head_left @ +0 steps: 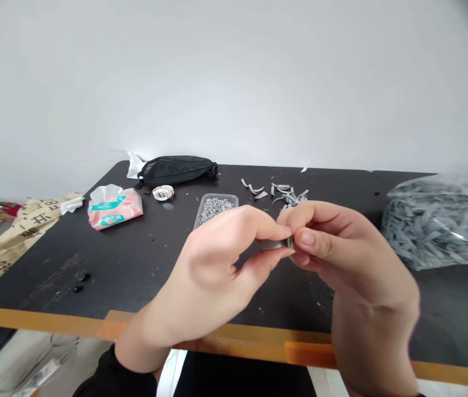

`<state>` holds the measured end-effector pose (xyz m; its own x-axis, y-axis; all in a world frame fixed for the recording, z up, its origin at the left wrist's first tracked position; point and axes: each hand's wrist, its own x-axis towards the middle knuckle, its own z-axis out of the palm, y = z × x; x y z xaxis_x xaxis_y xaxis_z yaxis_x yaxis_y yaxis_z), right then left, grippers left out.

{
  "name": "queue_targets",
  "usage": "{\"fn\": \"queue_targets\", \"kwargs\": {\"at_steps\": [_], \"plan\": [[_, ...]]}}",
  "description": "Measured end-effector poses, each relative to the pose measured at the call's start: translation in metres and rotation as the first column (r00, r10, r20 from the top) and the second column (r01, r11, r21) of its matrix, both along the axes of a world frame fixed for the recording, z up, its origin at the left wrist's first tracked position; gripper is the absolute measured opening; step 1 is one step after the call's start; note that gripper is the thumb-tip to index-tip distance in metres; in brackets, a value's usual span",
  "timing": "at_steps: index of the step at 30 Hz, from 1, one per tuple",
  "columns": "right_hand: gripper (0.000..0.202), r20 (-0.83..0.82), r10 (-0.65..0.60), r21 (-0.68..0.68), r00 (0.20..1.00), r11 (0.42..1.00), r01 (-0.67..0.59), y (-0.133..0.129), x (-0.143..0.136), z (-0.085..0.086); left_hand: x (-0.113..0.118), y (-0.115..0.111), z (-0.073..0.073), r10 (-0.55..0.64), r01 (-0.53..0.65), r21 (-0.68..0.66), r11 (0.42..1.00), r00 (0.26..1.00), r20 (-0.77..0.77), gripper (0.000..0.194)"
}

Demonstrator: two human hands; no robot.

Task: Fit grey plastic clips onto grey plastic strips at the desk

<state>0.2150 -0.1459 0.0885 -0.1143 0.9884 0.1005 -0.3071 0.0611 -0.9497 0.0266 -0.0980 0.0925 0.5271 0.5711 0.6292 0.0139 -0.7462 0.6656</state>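
Above the table, my left hand [217, 264] pinches a thin grey strip [274, 243] between thumb and forefinger. My right hand [341, 248] is closed, its thumb and fingertips meeting the strip's right end; the fingers hide most of that end. Behind my hands lies a loose pile of curved grey strips [287, 194]. A clear plastic tub [237, 199] with many small grey pieces in it stands just beyond my left hand, which covers its near side.
A clear bag full of grey strips [441, 220] lies on the right. At the left are a pink tissue pack [122, 208], a white watch [163, 192] and a black mesh pouch [180, 170]. Orange tape [43, 322] runs along the table's front edge; a wall stands behind.
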Motion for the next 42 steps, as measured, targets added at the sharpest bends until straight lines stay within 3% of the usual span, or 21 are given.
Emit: {"fn": "queue_targets", "kwargs": {"at_steps": [5,11,13,23,27,30,34,37,42], "plan": [[0.009,-0.002,-0.085,0.047,0.996,0.995,0.084,0.000,-0.001,-0.003,0.000,0.003,0.001,-0.065,0.073,-0.141,0.987,0.996,0.056,0.012],[0.004,-0.125,0.160,0.059,0.979,0.986,-0.154,0.001,0.007,0.001,-0.004,0.005,0.003,-0.142,0.166,-0.360,0.918,0.986,0.090,0.011],[0.005,-0.125,0.183,0.042,0.975,0.983,-0.179,0.002,0.009,0.003,-0.003,0.005,0.003,-0.135,0.168,-0.400,0.901,0.985,0.108,0.010],[0.008,-0.079,0.128,0.045,0.989,0.991,-0.124,0.002,0.010,0.001,0.004,0.007,0.003,-0.162,0.216,-0.514,0.830,0.976,0.149,0.013],[0.006,-0.018,0.068,0.060,0.998,0.996,-0.066,0.000,0.011,0.000,0.005,0.009,0.002,-0.136,0.180,-0.481,0.858,0.983,0.124,0.011],[0.008,0.120,-0.044,0.124,0.992,0.992,0.029,0.000,0.010,0.001,0.004,0.011,0.002,-0.113,0.124,-0.424,0.897,0.992,0.051,0.008],[0.019,0.414,-0.262,0.399,0.872,0.913,0.085,0.000,0.013,0.003,0.003,0.015,0.002,-0.164,0.111,-0.408,0.906,0.982,-0.097,0.006],[0.022,0.565,-0.331,0.527,0.756,0.850,-0.022,0.001,0.018,0.004,0.005,0.019,0.004,-0.255,0.143,-0.535,0.833,0.956,-0.142,0.006],[0.017,0.643,-0.346,0.572,0.684,0.810,-0.127,0.001,0.026,0.004,0.008,0.022,0.005,-0.339,0.211,-0.674,0.708,0.939,-0.062,0.008]]}}
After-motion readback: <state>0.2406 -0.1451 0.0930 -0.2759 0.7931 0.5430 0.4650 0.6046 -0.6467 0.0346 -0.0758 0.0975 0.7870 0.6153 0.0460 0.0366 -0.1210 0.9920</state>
